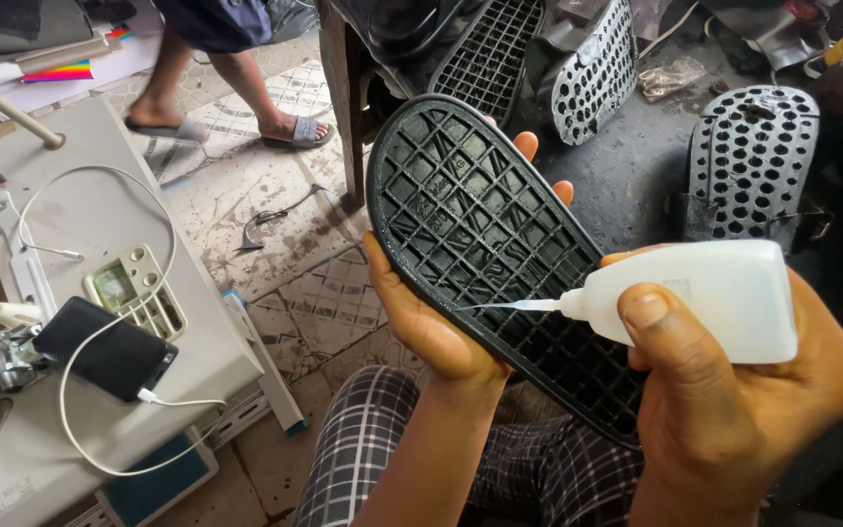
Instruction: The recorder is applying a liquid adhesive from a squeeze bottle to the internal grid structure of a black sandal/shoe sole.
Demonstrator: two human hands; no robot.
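While the left hand (431, 327) grips the black grid-patterned shoe sole (500, 259) from beneath, fingers curled round its far edge, the right hand (734, 410) is closed round a white glue bottle (704, 303) whose thin nozzle tip rests on the sole's ribbed inner face. To the left, a black phone (104, 348) with a white cable (100, 429) lies on a grey surface (100, 224); perforated soles (751, 161) stand behind.

Pretty cramped workshop here: worn patterned tile floor (314, 293) with daylight on it, a grey sewing machine table (100, 224) on the left with a phone (104, 347) charging on a white cable (100, 459), dark wooden table leg (343, 107) behind, someone's sandalled feet (231, 127) walking past.
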